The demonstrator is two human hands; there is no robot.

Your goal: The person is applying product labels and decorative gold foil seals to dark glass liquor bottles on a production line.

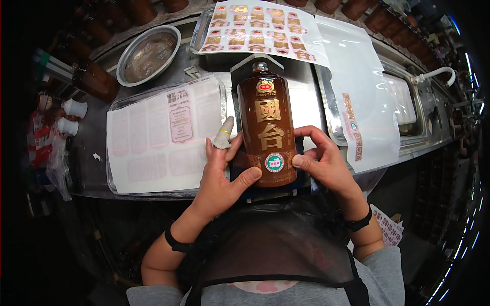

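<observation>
A brown glazed bottle (pixel 265 137) lies tilted in front of me with its neck pointing away. It bears gold characters, a red-and-gold emblem near the neck and a round green-and-white label low down. My left hand (pixel 224 168) grips its lower left side, the thumb on the front near the base. One left finger, wearing a pale finger cot with a yellow band, sticks out beside the bottle. From the right, my right hand (pixel 324 160) holds the lower side, thumb by the decorated band and fingers curled along the edge.
A sheet of printed decals (pixel 173 148) lies on a tray to the left, below a round metal basin (pixel 120 71). Behind the bottle is a sheet of gold-and-red decals (pixel 260 23). At right, a mostly bare backing sheet (pixel 375 132) hangs over the edge by a sink with a white faucet (pixel 449 74).
</observation>
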